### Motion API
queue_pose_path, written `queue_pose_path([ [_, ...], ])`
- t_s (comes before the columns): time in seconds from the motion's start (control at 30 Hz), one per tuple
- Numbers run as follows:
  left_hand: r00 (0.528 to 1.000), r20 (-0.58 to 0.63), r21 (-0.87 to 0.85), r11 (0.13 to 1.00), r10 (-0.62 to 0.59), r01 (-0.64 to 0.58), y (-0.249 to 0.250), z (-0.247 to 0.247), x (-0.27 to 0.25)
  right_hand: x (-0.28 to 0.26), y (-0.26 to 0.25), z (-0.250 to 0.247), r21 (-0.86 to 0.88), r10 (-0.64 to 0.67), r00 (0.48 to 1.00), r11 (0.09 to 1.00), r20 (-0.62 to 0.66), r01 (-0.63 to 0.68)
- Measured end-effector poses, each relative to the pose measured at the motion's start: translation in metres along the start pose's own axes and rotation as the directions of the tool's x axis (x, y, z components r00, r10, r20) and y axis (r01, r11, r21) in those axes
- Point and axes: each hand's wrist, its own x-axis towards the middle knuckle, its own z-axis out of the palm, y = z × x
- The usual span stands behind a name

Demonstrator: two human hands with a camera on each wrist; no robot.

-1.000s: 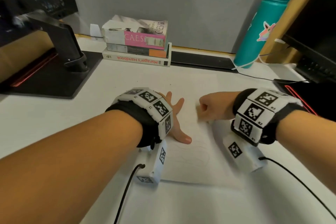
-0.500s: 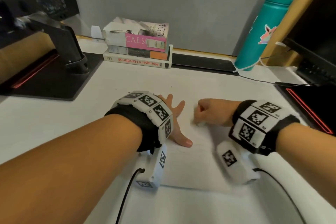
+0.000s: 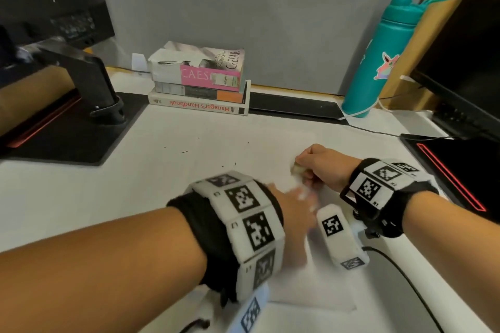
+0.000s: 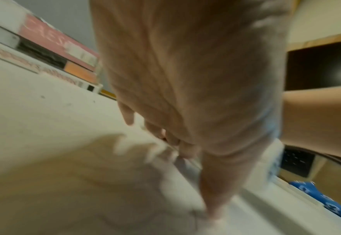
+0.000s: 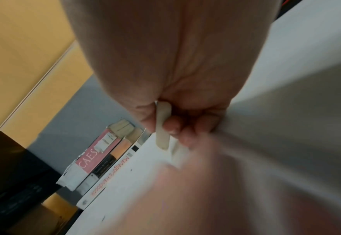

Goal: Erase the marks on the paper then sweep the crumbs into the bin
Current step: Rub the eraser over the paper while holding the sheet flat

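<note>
A white sheet of paper [image 3: 311, 289] lies on the white desk, partly under both hands. My right hand [image 3: 319, 167] hovers over its far part and pinches a small beige eraser [image 3: 296, 169] between thumb and fingers; the right wrist view shows the eraser [image 5: 162, 127] standing on edge. My left hand [image 3: 295, 197] is blurred with motion, its fingers [image 4: 165, 135] stretched out low over the paper just in front of the right hand. A few dark crumbs [image 3: 184, 152] lie on the desk beyond the paper. No bin is in view.
A stack of three books [image 3: 200, 84] stands at the back by the grey partition. A teal bottle [image 3: 378, 62] is at the back right. A monitor stand [image 3: 89, 84] on a black mat is at the left, another black mat [image 3: 460, 170] at the right. A cable [image 3: 405, 281] trails from the right wrist.
My left hand has left its flat rest on the paper's left side and swept right, close to the right hand. The right hand with the eraser has shifted slightly away.
</note>
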Motion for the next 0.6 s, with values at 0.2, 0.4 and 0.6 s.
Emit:
queue_pose_path([
  [0.2,0.932,-0.005,-0.108,0.927,-0.362,0.36,-0.036,-0.013,0.006,-0.001,0.002,-0.003,-0.041,-0.026,0.999,0.999,0.046,0.028],
  [0.4,0.92,0.104,-0.18,0.903,-0.377,0.39,-0.05,0.003,0.014,-0.012,0.003,-0.001,-0.388,-0.071,0.988,0.914,0.139,0.12],
  [0.6,0.915,0.083,-0.187,0.895,-0.396,0.404,-0.049,0.004,0.018,-0.03,-0.006,0.005,-0.57,-0.042,0.963,0.799,0.266,0.192],
])
